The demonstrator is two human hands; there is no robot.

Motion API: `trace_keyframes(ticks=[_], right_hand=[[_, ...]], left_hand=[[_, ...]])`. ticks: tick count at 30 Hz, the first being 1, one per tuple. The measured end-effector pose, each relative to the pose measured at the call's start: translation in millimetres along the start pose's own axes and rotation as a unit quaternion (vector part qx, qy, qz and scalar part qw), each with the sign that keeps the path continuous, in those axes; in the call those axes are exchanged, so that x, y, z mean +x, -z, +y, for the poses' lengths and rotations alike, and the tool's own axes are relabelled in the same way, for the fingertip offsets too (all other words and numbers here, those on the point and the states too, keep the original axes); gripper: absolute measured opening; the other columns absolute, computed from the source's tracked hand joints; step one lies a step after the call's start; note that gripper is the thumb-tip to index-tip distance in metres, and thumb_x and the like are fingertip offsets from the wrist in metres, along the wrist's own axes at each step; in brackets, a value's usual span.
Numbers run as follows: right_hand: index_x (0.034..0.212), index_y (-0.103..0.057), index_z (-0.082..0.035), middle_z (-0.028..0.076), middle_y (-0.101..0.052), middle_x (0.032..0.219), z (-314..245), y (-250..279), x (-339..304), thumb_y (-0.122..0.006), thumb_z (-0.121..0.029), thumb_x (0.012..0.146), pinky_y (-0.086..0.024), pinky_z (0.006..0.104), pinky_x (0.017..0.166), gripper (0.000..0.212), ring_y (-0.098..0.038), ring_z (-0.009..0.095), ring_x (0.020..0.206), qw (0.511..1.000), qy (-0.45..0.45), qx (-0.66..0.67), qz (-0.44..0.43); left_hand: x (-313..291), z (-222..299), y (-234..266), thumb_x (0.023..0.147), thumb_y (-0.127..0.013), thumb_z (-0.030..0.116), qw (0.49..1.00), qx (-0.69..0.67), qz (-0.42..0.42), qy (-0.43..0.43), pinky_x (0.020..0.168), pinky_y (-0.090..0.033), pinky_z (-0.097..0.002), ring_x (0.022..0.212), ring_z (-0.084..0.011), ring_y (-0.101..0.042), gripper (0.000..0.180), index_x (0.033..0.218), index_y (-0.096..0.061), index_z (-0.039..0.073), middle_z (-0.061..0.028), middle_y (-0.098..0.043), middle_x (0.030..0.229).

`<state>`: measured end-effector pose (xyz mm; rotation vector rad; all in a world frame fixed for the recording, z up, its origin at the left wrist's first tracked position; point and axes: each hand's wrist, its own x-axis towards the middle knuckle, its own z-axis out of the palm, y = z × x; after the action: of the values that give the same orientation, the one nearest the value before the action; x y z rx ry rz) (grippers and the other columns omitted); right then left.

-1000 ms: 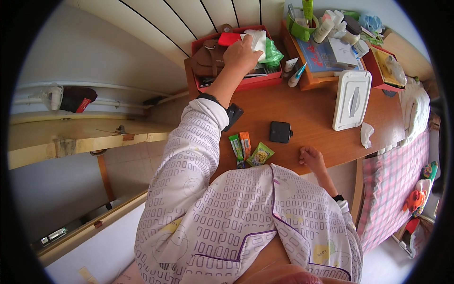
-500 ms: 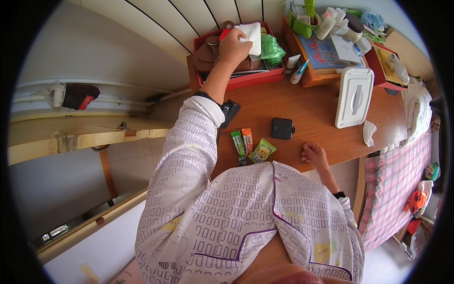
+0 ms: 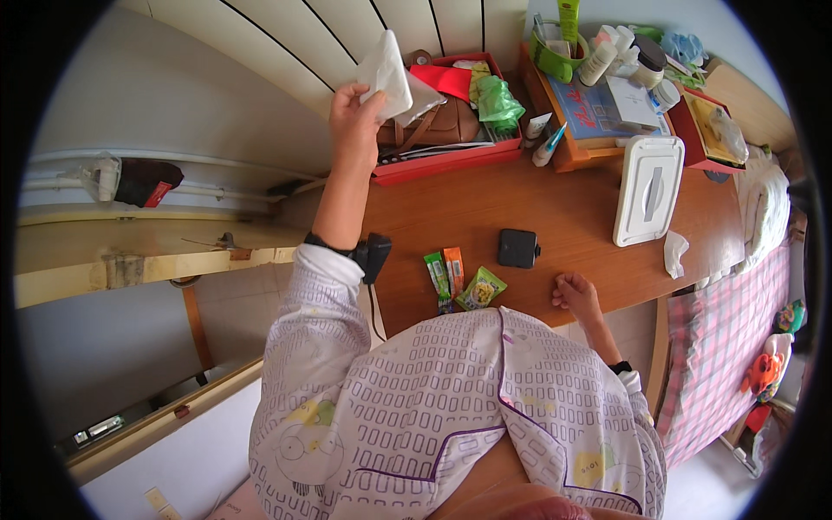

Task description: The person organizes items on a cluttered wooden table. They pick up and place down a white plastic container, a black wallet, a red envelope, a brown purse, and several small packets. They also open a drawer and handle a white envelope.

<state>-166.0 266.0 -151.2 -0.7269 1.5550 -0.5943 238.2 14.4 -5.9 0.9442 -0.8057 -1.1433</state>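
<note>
My left hand [image 3: 357, 113] is raised over the left end of a red box [image 3: 433, 166]. It grips a white flat pack [image 3: 387, 80], thin and soft-edged, with clear plastic film hanging beside it. Inside the box lie a brown leather bag [image 3: 455, 123], a red piece [image 3: 444, 81] and a green plastic bag [image 3: 497, 100]. At the desk's front edge rests my right hand [image 3: 575, 293], its fingers loosely curled with nothing visible in them. Nearest to it are a black square device [image 3: 518, 248] and a green snack packet [image 3: 482, 288].
Two slim sachets, one green [image 3: 438, 276] and one orange [image 3: 454, 271], lie on the wooden desk [image 3: 407, 212]. A white lidded container [image 3: 648, 191] and a crumpled tissue [image 3: 676, 254] are at right. Bottles and jars crowd a raised shelf [image 3: 572, 154] behind. A pink checked bed [image 3: 719, 338] adjoins.
My left hand has lifted the white pack out of the red box and drawn it left, uncovering the red piece and more of the brown bag. My right hand stays put.
</note>
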Motion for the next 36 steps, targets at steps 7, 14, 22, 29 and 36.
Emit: trace_keyframes(ticks=[7, 14, 22, 29, 36], right_hand=[[0.099, -0.064, -0.004, 0.003, -0.064, 0.075, -2.4, 1.6, 3.5, -0.058, -0.017, 0.095, -0.047, 0.0219, 0.053, 0.015, -0.063, 0.011, 0.06, 1.0, -0.018, -0.005, -0.009], [0.097, -0.062, -0.004, 0.001, -0.063, 0.075, 3.0, -0.1, 6.2, -0.06, -0.017, 0.094, -0.048, 0.022, 0.058, 0.013, -0.061, 0.009, 0.063, 0.999, 0.021, -0.046, -0.019], [0.125, -0.055, -0.005, 0.004, -0.064, 0.103, -67.4, -21.6, -10.0, -0.065, -0.032, 0.094, -0.05, 0.0243, 0.078, 0.043, -0.062, 0.011, 0.091, 0.979, 0.078, 0.089, -0.168], [0.147, -0.032, -0.006, 0.01, -0.05, 0.137, -113.9, -57.2, -26.5, -0.067, -0.054, 0.085, -0.04, 0.0416, 0.105, 0.086, -0.048, 0.024, 0.126, 0.914, 0.091, 0.174, -0.355], [0.141, -0.041, -0.006, 0.01, -0.052, 0.134, -103.6, -65.2, -23.7, -0.066, -0.02, 0.092, -0.042, 0.0414, 0.103, 0.057, -0.051, 0.022, 0.124, 0.939, 0.03, 0.26, -0.223]], left_hand=[[-39.9, 4.1, 23.7, 0.089, -0.061, -0.001, 0.999, -0.039, 0.018, 0.002, 0.076, -0.048, -0.029, 0.096, -0.0141, -0.057, 0.024, 0.107, -0.047, 0.008, -0.006, -0.057, 0.112], [-80.3, 8.6, 32.1, 0.089, -0.059, -0.005, 0.999, -0.054, 0.004, 0.006, 0.086, -0.05, -0.0308, 0.101, -0.0148, -0.058, 0.026, 0.11, -0.049, 0.006, -0.0058, -0.055, 0.113], [-167.9, -19.1, 5.2, 0.086, -0.065, -0.001, 0.956, 0.011, -0.232, 0.177, 0.077, -0.05, -0.0252, 0.091, -0.0071, -0.057, 0.028, 0.108, -0.05, 0.008, -0.0008, -0.057, 0.102], [-196.5, -55.8, -21.0, 0.086, -0.068, 0.001, 0.926, 0.03, -0.319, 0.201, 0.073, -0.048, -0.0231, 0.085, -0.0054, -0.056, 0.029, 0.107, -0.05, 0.008, 0.0014, -0.056, 0.095], [-215.9, -73.3, -31.8, 0.083, -0.071, 0.002, 0.903, 0.138, -0.369, 0.175, 0.07, -0.047, -0.0255, 0.08, -0.0073, -0.054, 0.031, 0.106, -0.051, 0.007, -0.0006, -0.055, 0.084]])
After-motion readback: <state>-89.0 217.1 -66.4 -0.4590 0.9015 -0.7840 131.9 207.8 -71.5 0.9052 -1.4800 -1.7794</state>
